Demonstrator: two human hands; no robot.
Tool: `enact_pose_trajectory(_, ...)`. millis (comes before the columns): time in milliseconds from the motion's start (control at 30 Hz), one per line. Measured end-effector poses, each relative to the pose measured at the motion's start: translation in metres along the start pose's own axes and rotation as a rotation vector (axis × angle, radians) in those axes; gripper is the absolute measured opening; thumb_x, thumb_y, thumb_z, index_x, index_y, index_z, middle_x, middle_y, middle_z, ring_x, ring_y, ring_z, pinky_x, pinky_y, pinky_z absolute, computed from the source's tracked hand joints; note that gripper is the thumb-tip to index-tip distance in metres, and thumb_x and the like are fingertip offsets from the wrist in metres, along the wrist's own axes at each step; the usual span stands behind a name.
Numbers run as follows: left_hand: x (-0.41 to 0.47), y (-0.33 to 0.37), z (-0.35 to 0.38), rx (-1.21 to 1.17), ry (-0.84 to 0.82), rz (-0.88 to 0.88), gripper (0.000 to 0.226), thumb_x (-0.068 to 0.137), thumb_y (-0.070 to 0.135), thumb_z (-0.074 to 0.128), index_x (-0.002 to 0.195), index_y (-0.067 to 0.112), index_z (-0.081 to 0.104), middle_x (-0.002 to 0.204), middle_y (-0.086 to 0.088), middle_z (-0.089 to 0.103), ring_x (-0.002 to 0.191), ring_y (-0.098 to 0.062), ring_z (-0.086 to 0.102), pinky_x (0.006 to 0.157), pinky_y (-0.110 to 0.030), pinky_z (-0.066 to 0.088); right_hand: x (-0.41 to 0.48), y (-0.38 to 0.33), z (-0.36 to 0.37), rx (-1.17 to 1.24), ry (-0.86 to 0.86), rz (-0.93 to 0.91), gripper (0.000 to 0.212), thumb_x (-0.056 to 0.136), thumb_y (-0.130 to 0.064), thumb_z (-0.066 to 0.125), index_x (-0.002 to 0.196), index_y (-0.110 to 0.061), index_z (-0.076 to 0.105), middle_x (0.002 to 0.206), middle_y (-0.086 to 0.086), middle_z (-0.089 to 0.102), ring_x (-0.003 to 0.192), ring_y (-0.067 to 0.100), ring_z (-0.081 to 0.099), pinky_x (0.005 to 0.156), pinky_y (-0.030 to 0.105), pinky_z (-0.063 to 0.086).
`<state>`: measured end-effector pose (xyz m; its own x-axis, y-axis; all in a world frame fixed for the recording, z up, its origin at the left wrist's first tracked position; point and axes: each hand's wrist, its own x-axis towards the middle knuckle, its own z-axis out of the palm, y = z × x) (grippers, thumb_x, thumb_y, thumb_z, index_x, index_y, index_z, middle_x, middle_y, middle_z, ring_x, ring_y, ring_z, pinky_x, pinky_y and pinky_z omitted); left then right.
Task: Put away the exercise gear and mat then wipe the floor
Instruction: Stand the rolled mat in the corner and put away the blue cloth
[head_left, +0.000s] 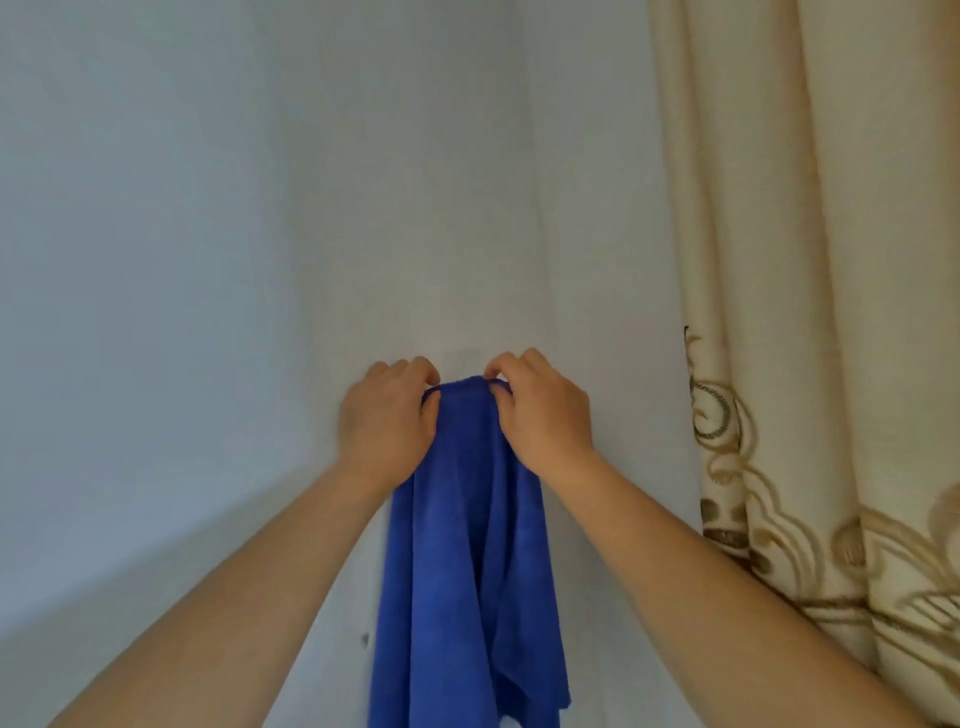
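A blue cloth (462, 545) hangs down against the white wall, its top edge bunched at about chest height. My left hand (387, 421) pinches the top left corner of the cloth with curled fingers. My right hand (540, 410) pinches the top right corner the same way. Both hands sit close together, pressed near the wall, with the cloth draping between and below my forearms. Whatever the cloth hangs from is hidden behind the fabric and my fingers. No exercise gear, mat or floor is in view.
A white wall (260, 208) fills the left and middle of the view, meeting in a corner near the cloth. A cream curtain (831, 312) with a gold-brown swirl pattern hangs at the right, close to my right forearm.
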<state>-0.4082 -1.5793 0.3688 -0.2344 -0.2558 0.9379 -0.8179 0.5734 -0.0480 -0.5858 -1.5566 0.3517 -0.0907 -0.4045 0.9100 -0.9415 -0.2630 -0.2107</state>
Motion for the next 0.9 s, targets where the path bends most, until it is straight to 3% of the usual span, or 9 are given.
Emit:
enact_pose_trajectory(100, 0.0, -0.001, 0.019, 0.118, 0.078, 0.057, 0.01, 0.087, 0.024, 0.06, 0.084, 0.019, 0.068, 0.071, 0.003, 0.065, 0.069, -0.024, 0.052, 0.058, -0.034, 0.038, -0.003, 0.013, 0.022, 0.053, -0.043, -0.023, 0.024, 0.103, -0.022, 0.045, 0.116, -0.028, 0.064, 0.105, -0.004, 0.056, 0.081, 0.015, 0.059, 0.064, 0.031, 0.046)
enact_pose_trajectory(233, -0.004, -0.01, 0.028, 0.149, 0.127, 0.131, 0.011, 0.083, 0.034, 0.065, 0.082, 0.029, 0.074, 0.073, 0.006, 0.061, 0.071, -0.023, 0.05, 0.064, -0.032, 0.032, -0.027, 0.03, 0.041, 0.188, -0.047, 0.071, 0.024, 0.103, -0.029, 0.046, 0.116, -0.035, 0.065, 0.103, -0.01, 0.052, 0.078, 0.009, 0.055, 0.065, 0.024, 0.039)
enact_pose_trajectory(333, -0.009, -0.012, 0.027, 0.195, 0.068, 0.186, 0.015, 0.083, 0.044, 0.064, 0.082, 0.035, 0.076, 0.079, 0.005, 0.057, 0.077, -0.025, 0.049, 0.069, -0.034, 0.029, -0.046, 0.039, 0.046, 0.289, -0.12, 0.17, 0.023, 0.102, -0.034, 0.047, 0.114, -0.046, 0.063, 0.099, -0.016, 0.054, 0.082, 0.003, 0.055, 0.068, 0.019, 0.042)
enact_pose_trajectory(467, -0.012, -0.01, 0.018, 0.214, -0.041, 0.199, 0.024, 0.084, 0.047, 0.056, 0.084, 0.035, 0.077, 0.086, 0.002, 0.057, 0.083, -0.028, 0.048, 0.073, -0.039, 0.031, -0.061, 0.034, 0.039, 0.305, -0.181, 0.221, 0.027, 0.101, -0.03, 0.049, 0.121, -0.045, 0.06, 0.105, -0.011, 0.058, 0.087, 0.006, 0.059, 0.076, 0.029, 0.051)
enact_pose_trajectory(633, -0.026, -0.006, -0.009, 0.109, -0.246, 0.124, 0.028, 0.095, 0.034, 0.05, 0.116, 0.026, 0.068, 0.115, -0.004, 0.06, 0.109, -0.03, 0.049, 0.09, -0.043, 0.031, -0.085, 0.009, 0.02, 0.176, -0.179, 0.232, 0.039, 0.1, -0.02, 0.044, 0.138, -0.027, 0.054, 0.132, -0.001, 0.046, 0.111, 0.019, 0.055, 0.093, 0.038, 0.051)
enact_pose_trajectory(767, -0.093, -0.007, -0.034, 0.093, -0.125, 0.05, 0.032, 0.098, 0.03, 0.045, 0.117, 0.015, 0.066, 0.116, -0.01, 0.06, 0.103, -0.032, 0.055, 0.082, -0.044, 0.043, -0.127, -0.006, 0.016, 0.068, -0.074, 0.062, 0.042, 0.1, -0.025, 0.051, 0.141, -0.017, 0.051, 0.142, 0.008, 0.046, 0.124, 0.028, 0.049, 0.102, 0.044, 0.045)
enact_pose_trajectory(900, -0.211, -0.014, -0.056, 0.178, -0.123, -0.147, 0.042, 0.1, 0.034, 0.039, 0.135, 0.016, 0.054, 0.141, -0.012, 0.048, 0.127, -0.031, 0.045, 0.099, -0.047, 0.039, -0.194, -0.015, 0.033, 0.119, -0.002, -0.057, 0.046, 0.099, -0.028, 0.056, 0.142, -0.014, 0.052, 0.15, 0.015, 0.042, 0.136, 0.032, 0.041, 0.11, 0.045, 0.037)
